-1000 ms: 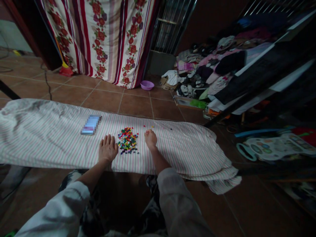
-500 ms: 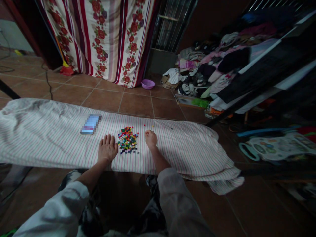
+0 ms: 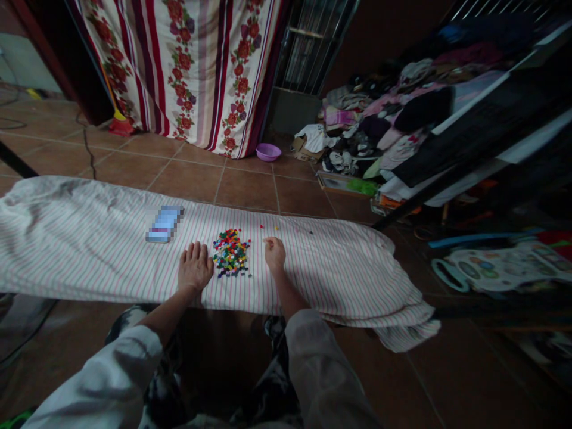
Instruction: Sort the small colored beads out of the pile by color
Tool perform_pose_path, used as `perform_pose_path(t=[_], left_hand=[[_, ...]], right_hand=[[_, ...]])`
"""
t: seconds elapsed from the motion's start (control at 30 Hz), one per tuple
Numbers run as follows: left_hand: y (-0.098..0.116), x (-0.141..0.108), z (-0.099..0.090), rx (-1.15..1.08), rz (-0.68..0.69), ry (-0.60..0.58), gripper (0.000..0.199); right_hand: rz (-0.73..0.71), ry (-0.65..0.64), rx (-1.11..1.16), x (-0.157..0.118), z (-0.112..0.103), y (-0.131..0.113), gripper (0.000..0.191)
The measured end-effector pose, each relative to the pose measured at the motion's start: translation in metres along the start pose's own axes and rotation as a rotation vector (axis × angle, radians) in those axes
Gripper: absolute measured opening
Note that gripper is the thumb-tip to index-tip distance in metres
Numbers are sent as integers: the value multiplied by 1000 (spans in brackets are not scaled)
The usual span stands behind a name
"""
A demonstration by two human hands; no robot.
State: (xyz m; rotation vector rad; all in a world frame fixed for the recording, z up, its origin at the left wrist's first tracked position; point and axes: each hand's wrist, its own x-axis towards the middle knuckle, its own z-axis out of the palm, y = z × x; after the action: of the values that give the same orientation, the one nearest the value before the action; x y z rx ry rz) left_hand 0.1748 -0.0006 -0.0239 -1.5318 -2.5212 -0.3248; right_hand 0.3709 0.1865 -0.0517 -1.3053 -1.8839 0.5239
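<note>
Head view: at centre, coloured pieces (image 3: 231, 255) lie between the left hand (image 3: 195, 268), fingers slightly apart, and right hand (image 3: 275, 253), fingers together, contents unclear. Likely step: singling pieces out, calling next for precision.

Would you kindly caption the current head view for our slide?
Left hand and right hand flank small colourful pieces on striped cloth.

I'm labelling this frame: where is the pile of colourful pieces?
In the head view, left of centre, the pile lies on the striped cloth between the left hand and right hand.
</note>
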Motion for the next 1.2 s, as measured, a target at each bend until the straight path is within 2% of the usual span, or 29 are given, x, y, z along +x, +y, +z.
perform_pose_path(t=[0.27, 0.47, 0.6, 0.77, 0.97, 1.2], left_hand=[[-1, 0, 1, 26, 7, -4, 54], [0, -1, 0, 17, 12, 17, 53], [0, 0, 0, 14, 16, 30, 52], [0, 0, 1, -6, 14, 30, 53], [0, 0, 0, -20, -3, 13, 54], [0, 1, 0, -28, -8, 2, 54]], right_hand=[[-1, 45, -2, -4, 1, 1, 21], [-86, 27, 10, -14, 3, 0, 26], [-149, -25, 16, -22, 7, -13, 28], [-240, -178, -19, -26, 18, -34, 35], [-145, -260, -143, -23, 29, -43, 44], [-160, -259, -114, -21, 32, -39, 49]])
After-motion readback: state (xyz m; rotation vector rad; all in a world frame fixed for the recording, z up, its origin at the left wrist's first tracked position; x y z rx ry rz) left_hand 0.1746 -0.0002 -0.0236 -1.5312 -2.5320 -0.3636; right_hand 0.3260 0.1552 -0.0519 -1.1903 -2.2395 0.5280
